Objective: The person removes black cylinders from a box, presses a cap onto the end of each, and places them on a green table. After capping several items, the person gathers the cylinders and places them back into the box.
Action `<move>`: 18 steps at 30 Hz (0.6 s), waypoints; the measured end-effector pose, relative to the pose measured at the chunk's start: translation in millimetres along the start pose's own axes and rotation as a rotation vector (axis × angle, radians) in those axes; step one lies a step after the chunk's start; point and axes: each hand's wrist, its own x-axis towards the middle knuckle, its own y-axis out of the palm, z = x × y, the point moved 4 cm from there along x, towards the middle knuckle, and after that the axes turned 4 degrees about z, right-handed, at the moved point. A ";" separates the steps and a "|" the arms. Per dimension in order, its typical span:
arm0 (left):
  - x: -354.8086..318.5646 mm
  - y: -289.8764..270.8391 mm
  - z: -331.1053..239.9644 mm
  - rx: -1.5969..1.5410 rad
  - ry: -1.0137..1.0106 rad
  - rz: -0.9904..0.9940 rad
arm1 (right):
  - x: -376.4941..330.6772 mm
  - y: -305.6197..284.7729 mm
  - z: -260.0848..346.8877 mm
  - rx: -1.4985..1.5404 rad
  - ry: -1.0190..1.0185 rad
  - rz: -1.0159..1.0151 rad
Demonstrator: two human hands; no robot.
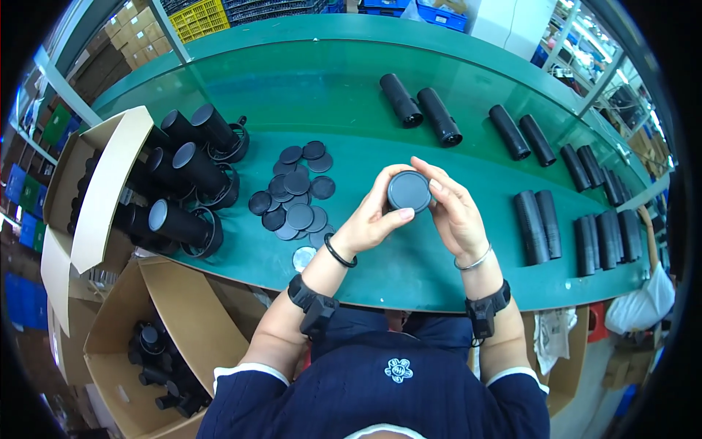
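Note:
Over the near middle of the bench, a round black cap (409,192) faces up between my hands. Whether a tube sits beneath it is hidden. My left hand (374,219) grips its left side, the thumb along the near edge. My right hand (455,216) closes on the right side, its fingertips against the rim. Left of my hands lies a loose pile of flat black discs (296,183), with a pale, shiny disc (304,258) at its near end.
Black cylinders (194,162) lean from an open carton (110,190) at the left. Below it, another carton (197,314) holds black parts. Black tubes stand or lie at the bench's back (439,117) and right (530,227). A white bag (640,301) hangs at the right edge.

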 end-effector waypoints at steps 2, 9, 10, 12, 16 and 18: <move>1.8 -3.4 -1.0 0.080 0.125 -0.042 | 0.6 4.0 0.5 -0.036 -0.020 0.007; -8.7 13.1 -0.8 0.020 0.006 0.137 | -28.1 -5.2 -5.2 -0.061 -0.077 0.078; -10.1 16.3 -3.7 0.006 0.044 0.148 | -32.6 -5.4 -5.2 -0.087 -0.107 0.150; -12.8 20.5 0.4 0.013 0.020 0.226 | -41.1 -8.5 -0.2 -0.030 -0.063 0.122; -13.4 28.7 3.5 0.253 0.063 0.280 | -48.3 -10.1 4.7 -0.124 -0.079 0.122; -14.7 29.8 3.9 0.274 0.071 0.280 | -50.4 -12.5 3.2 -0.188 -0.089 0.090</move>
